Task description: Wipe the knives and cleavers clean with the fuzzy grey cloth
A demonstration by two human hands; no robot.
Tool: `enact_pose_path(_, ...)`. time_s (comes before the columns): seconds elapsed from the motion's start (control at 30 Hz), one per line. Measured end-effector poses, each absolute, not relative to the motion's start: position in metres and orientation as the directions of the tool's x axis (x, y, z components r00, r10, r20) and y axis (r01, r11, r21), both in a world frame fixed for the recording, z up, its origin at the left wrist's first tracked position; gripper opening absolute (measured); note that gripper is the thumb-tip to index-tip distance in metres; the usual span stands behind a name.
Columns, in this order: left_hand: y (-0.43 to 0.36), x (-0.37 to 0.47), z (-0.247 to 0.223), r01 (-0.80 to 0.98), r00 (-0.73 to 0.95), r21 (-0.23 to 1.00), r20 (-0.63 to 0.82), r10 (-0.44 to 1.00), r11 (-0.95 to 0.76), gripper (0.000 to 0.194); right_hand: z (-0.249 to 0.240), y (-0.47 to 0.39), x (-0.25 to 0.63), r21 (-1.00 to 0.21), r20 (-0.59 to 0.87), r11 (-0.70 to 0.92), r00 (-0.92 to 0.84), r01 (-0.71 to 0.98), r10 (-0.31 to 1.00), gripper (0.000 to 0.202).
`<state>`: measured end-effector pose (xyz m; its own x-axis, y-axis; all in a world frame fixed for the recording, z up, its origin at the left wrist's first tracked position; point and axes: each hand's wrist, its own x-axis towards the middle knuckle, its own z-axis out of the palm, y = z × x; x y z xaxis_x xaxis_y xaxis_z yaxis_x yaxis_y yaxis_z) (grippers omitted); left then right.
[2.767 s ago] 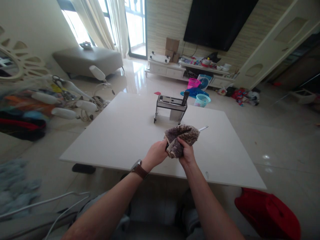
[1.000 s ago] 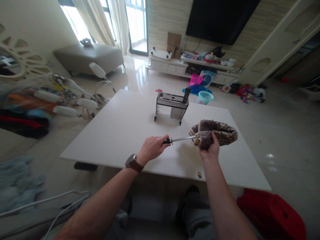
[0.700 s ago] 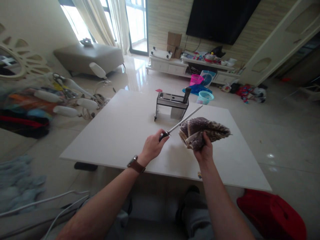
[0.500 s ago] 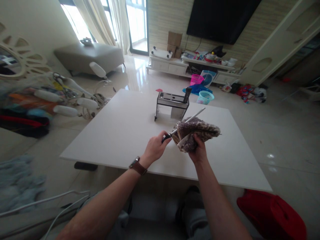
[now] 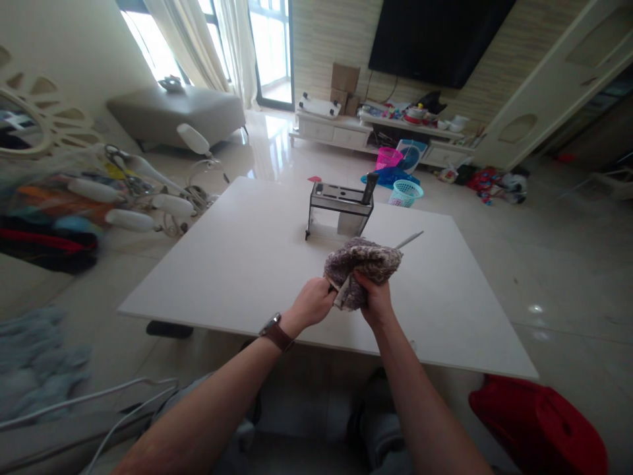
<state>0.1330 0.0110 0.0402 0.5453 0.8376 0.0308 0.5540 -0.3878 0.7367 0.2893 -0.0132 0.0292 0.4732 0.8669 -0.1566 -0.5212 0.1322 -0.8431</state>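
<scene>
My left hand (image 5: 312, 302) is closed on the dark handle of a thin metal rod (image 5: 409, 239), perhaps a sharpening steel. A brown and grey fluffy cloth (image 5: 368, 258) is bunched around the rod, hiding its middle; only the tip sticks out at the right. Gripping the cloth from below and the right is my right hand (image 5: 376, 300), thumb on top. Both hands are above the white table (image 5: 212, 270). Just beyond them stands a knife block (image 5: 341, 196) with clear sides, and a dark-handled knife (image 5: 370, 188) is upright in its right end.
Past the far table edge are a pink basket (image 5: 388, 158) and a light blue basket (image 5: 407, 192) on the floor. A lamp with several white shades (image 5: 173, 204) stands at the left. A red item (image 5: 539, 422) lies by the near right corner.
My right hand and the cloth have moved left along the rod towards its handle. The handle is now mostly covered, and the rod's tip has shifted right and slightly down.
</scene>
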Motion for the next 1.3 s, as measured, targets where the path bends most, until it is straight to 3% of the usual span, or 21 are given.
enact_pose_path(0.27, 0.011, 0.137, 0.04, 0.61, 0.551, 0.673, 0.017, 0.834, -0.417, 0.028, 0.023, -0.01, 0.289, -0.877, -0.134, 0.16, 0.552, -0.452, 0.823, 0.048)
enact_pose_path(0.77, 0.012, 0.138, 0.043, 0.626, 0.594, 0.621, 0.01, 0.804, -0.471, 0.02, 0.023, -0.008, 0.298, -0.796, -0.285, 0.151, 0.582, -0.587, 0.761, 0.045)
enact_pose_path(1.1, 0.015, 0.13, 0.045, 0.616, 0.627, 0.558, 0.08, 0.775, -0.556, 0.028, 0.015, -0.002, 0.329, -0.757, -0.27, 0.206, 0.583, -0.621, 0.767, 0.043)
enact_pose_path(1.3, 0.018, 0.123, 0.05, 0.643, 0.66, 0.493, 0.032, 0.75, -0.587, 0.031, 0.012, -0.003, 0.378, -0.785, -0.244, 0.214, 0.608, -0.581, 0.756, 0.019)
